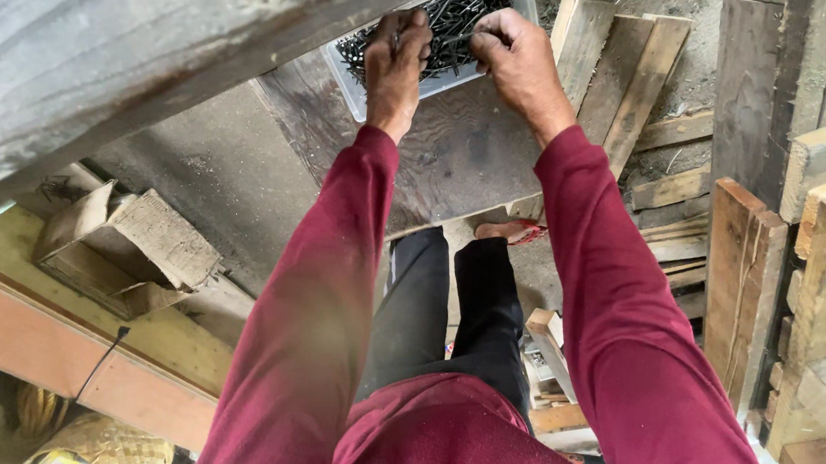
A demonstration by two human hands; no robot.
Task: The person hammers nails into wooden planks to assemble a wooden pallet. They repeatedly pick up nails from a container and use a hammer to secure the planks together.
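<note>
A person in dark red sleeves reaches both hands into a clear plastic tray heaped with black nails, set on a worn wooden board within arm's reach. The left hand is curled closed over the pile, likely around nails, though the fingers hide them. The right hand pinches a thin nail between thumb and fingertips. Scrap timber planks lie beyond; a battered cardboard box sits below left.

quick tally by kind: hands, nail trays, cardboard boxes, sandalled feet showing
Hands: 2, left hand and right hand, both at the black nails
Clear plastic tray: 1
Cardboard box: 1
Sandalled foot: 1
Total: 5
</note>
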